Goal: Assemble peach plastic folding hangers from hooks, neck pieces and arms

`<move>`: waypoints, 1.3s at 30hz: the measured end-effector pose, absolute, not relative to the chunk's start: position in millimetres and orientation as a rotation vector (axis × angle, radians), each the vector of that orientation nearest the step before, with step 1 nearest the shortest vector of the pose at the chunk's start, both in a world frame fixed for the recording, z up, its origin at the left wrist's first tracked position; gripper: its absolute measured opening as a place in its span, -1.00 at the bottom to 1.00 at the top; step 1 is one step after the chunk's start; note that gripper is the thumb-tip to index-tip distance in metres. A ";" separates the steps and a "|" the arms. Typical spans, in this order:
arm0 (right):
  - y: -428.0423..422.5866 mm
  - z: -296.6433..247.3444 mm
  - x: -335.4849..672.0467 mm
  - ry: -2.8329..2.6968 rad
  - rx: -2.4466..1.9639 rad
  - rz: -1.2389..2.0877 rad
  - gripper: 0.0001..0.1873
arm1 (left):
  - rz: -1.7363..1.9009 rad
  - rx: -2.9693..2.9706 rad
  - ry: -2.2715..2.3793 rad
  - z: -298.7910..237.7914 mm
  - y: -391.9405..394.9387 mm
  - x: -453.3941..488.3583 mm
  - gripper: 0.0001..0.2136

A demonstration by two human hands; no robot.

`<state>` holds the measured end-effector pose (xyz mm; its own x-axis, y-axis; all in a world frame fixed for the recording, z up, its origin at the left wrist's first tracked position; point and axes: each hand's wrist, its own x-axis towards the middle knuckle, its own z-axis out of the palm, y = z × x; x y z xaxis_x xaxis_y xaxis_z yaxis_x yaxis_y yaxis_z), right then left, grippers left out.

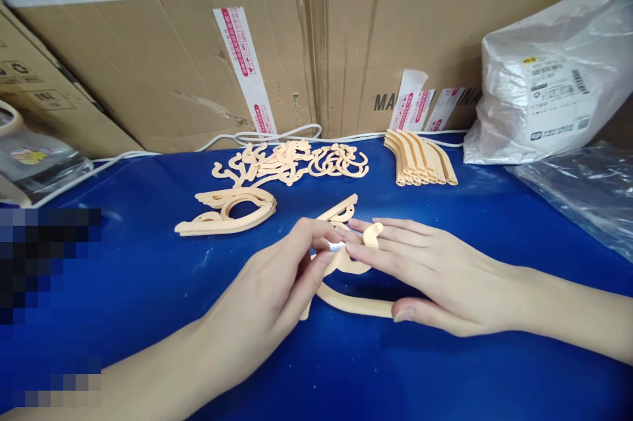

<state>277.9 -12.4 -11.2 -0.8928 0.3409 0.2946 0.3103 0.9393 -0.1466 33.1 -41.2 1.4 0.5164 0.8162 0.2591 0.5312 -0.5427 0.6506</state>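
Observation:
A peach-coloured curved plastic piece (353,305) lies on the blue table cover (420,368) between my hands. My right hand (435,276) rests flat on it, fingers stretched out, thumb against its lower curved bar. My left hand (277,289) is closed in a pinch at the piece's upper part, where something small and silvery (336,247) shows at the fingertips. An ornate openwork end of the piece (341,211) sticks out beyond the fingers.
Behind lie a stack of finished curved pieces (232,210), a heap of scroll-shaped parts (297,162) and a row of curved bars (420,160). Cardboard boxes (306,58) form the back wall, with white cables (277,137) along their base. Plastic bags (548,84) sit right.

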 end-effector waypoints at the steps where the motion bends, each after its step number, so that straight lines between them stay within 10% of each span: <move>1: -13.3 -10.6 279.0 -2.729 -0.482 0.174 -0.36 | 0.758 2.255 1.104 0.5 -41.2 32.7 -0.87; 14: -6.2 -15.0 288.3 -1.999 -0.911 0.293 -0.79 | 0.373 2.689 0.823 -7.5 -34.7 34.0 -0.88; 20: -6.5 -24.7 285.5 -2.119 -0.803 0.412 -0.45 | 0.312 2.670 0.858 -6.0 -34.1 32.6 -0.92; 39: -3.2 -15.4 282.2 -2.446 -0.965 0.116 -0.68 | 0.501 2.598 0.959 -7.1 -25.3 25.4 -0.90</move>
<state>282.2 -3.2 -15.4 -0.6213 0.6596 0.4229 0.6167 0.7446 -0.2554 25.4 -25.3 -7.1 0.7120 0.6699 0.2106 0.5553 -0.7206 0.4152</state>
